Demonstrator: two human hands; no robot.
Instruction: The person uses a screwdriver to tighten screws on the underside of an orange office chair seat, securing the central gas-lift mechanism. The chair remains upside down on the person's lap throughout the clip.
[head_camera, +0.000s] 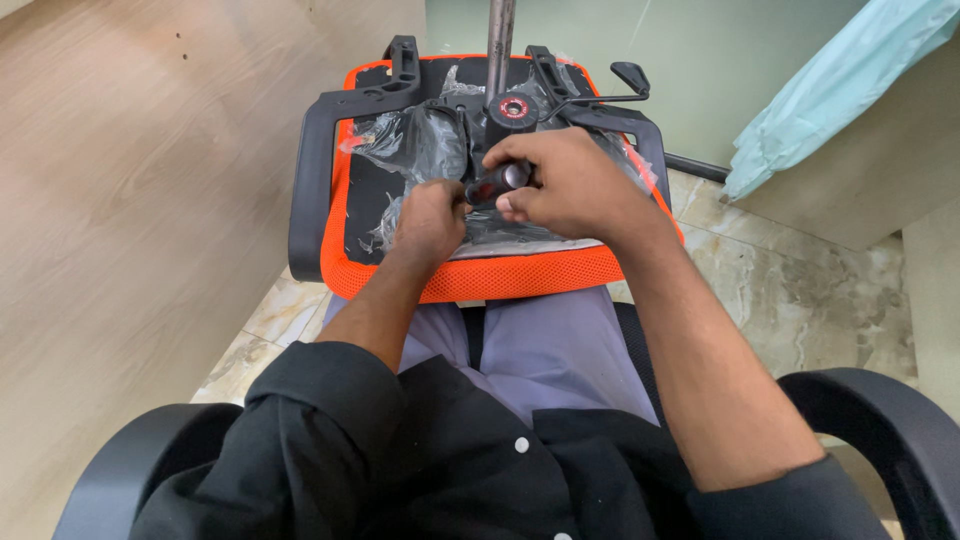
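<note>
- Right now right hand (570, 185) wraps a dark screwdriver handle (497, 182), fingers closed.
- Left hand (430, 222) just beside, pinched shut at the tip; contents hidden.
- Underneath: upturned orange chair seat (480, 278), black armrest (306, 180), plastic wrap (420, 140).
- Beyond: metal post (499, 40).

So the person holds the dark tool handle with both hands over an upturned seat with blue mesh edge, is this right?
Not quite: the mesh edge is orange, not blue. The head view shows the upturned seat with its orange rim, the right hand wrapped around the dark tool handle and the left hand touching its end. The rest stands.
</note>
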